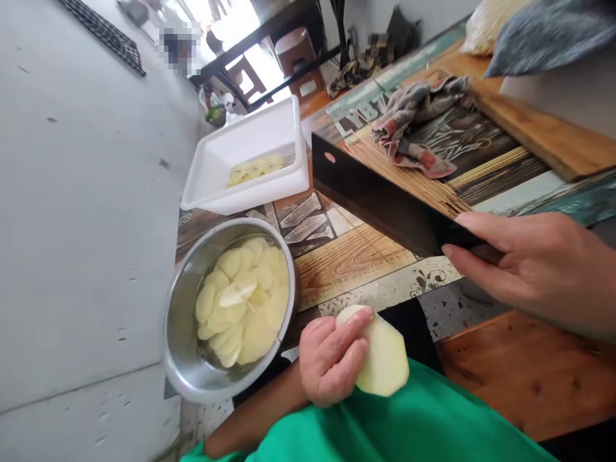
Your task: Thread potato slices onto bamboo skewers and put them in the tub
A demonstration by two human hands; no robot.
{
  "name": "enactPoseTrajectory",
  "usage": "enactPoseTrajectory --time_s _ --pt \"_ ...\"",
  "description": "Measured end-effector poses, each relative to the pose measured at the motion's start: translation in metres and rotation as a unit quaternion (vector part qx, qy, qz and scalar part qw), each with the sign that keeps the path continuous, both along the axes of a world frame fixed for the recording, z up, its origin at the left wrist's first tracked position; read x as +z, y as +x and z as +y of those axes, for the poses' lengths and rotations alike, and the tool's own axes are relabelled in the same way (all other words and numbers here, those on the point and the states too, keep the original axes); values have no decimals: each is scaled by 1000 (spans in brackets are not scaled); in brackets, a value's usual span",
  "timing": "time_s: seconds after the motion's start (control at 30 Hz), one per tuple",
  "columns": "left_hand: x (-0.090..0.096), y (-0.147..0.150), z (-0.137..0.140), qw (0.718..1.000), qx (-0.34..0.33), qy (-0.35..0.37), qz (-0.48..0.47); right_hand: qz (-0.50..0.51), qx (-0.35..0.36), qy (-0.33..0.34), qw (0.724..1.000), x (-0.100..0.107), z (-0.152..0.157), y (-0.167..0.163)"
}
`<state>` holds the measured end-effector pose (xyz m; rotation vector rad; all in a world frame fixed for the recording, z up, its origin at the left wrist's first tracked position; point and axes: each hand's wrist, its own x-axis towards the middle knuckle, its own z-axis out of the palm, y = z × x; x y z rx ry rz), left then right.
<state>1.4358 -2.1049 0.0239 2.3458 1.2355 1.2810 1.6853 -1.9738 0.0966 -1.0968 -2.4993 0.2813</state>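
Pinched in my left hand (332, 362) is a flat, pale potato slice (385, 359), held low in front of the green clothing. My right hand (534, 269) grips the handle end of a dark cleaver (380, 205). Its broad blade, with a hole near the far corner, points up and left above the table, apart from the slice. Left of my left hand, a steel bowl (176, 333) holds many potato slices (240, 301) in liquid. Thin wooden skewers (409, 170) lie on the table behind the blade, partly hidden by it.
Beyond the bowl stands a white plastic tub (260, 196) with some pale slices inside. A crumpled cloth (418, 122) lies over the skewers. Back right are a thick wooden board (543, 135) and a grey bag (553, 38). A white wall (86, 224) borders the left side.
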Motion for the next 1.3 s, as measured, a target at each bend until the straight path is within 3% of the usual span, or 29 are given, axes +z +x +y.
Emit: enactPoseTrajectory --time_s 0.07,0.1,0.17,0.23,0.27,0.3,0.37,0.43,0.57,0.77,0.97,1.1,1.17,1.3 --pt "5 10 -5 984 31 -61 -162 -54 15 88 995 -1 -12 -5" --pt "9 15 -7 953 56 -137 -265 -91 26 110 989 -2 -17 -6" --pt "21 21 -9 829 51 -356 -429 -150 35 122 981 -6 -26 -6" --pt "35 19 -11 690 -16 -490 -533 -168 18 124 978 -10 -31 -5" --pt "40 17 -12 636 -47 -521 -568 -164 1 134 977 -12 -32 -4" --pt "45 13 -14 597 -65 -537 -593 -162 -17 142 976 -13 -32 -3" --pt "50 6 -20 553 -82 -551 -619 -175 -47 144 973 -15 -30 -2" --pt "54 -1 -29 541 -92 -552 -628 -203 -99 140 964 -16 -26 -1" --pt "65 -22 -50 562 -103 -523 -632 -229 -230 109 940 -16 -7 2" --pt "87 -78 -72 592 7 -467 -657 -170 -386 22 907 -17 56 2" --pt "94 -116 -84 592 112 -405 -688 -147 -430 20 890 -29 117 -4" --pt "94 -127 -89 579 160 -414 -684 -132 -455 9 880 -35 143 -7" --pt "93 -132 -89 576 173 -413 -684 -127 -461 2 878 -36 153 -9" --pt "91 -143 -89 596 168 -402 -674 -127 -458 -14 880 -38 165 -13"
